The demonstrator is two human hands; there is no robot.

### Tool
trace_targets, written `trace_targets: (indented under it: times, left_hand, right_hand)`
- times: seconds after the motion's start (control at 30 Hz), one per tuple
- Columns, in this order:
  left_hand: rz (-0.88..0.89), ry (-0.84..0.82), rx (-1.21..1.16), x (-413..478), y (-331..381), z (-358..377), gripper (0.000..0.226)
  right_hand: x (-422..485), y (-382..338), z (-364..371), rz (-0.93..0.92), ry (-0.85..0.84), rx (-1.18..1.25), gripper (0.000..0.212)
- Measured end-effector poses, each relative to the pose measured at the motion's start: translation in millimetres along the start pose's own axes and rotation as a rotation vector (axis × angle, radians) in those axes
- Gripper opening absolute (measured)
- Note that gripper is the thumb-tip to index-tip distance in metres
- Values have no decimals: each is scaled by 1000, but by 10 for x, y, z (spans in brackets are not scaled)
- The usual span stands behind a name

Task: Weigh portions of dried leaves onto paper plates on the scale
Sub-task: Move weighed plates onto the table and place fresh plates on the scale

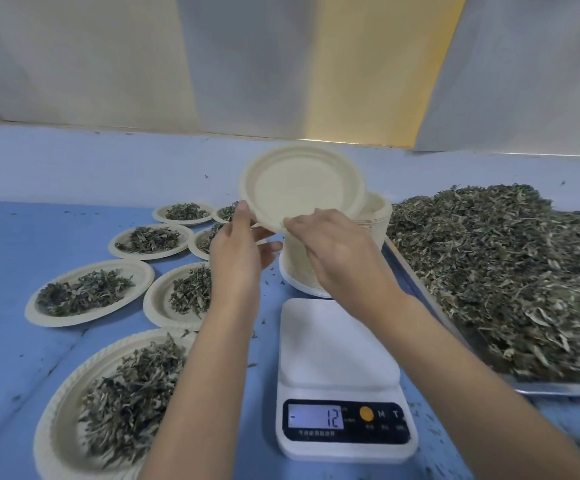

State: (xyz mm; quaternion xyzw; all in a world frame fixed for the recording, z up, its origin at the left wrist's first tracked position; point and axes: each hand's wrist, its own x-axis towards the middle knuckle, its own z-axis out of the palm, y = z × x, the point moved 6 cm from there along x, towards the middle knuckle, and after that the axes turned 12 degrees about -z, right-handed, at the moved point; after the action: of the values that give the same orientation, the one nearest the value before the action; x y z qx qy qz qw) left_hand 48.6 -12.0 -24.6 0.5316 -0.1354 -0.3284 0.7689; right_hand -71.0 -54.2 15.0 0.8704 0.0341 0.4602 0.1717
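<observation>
Blue surface (39, 237), with a paler strip along its far edge. Far wall (74, 64): white-grey panels, with a warm yellow band (368, 64) right of centre. Light soft and even.

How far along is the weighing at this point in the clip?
Done: several filled plates sit left of the scale. In hand: the left hand and right hand hold an empty plate above the plate stack; the scale is bare, its display showing minus 12. Left: set the plate down and portion more, since dried leaves heap the tray.
</observation>
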Motion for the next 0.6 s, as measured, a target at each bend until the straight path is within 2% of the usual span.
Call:
trace_targets:
  times: [0.1,0.17,0.23,0.3,0.4,0.47,0.53,0.6]
  left_hand:
    - [78,17,129,-20,56,-66,24]
    - [119,38,247,-17,92,-88,24]
    - [137,39,338,-34,130,-91,19]
    - [136,9,378,-90,171,-76,7]
    - [156,-59,485,-189,210,-39,26]
    - [174,-88,559,-268,218,-19,23]
    - [173,-71,629,-329,211,-38,11]
    - [139,-56,692,-357,184,-77,14]
  right_hand:
    - [-105,-143,-10,-64,-22,-18,31]
    - [-141,-134,-73,5,-19,-27,23]
    - [-195,-3,-182,257,21,35,30]
    - [-317,203,-326,585,102,161,40]
    - [-613,463,-468,996,258,401,41]
    - [-749,491,-548,1093,323,455,33]
    - [-845,482,-612,1140,379,470,23]
    - [-939,478,-637,1185,432,499,24]
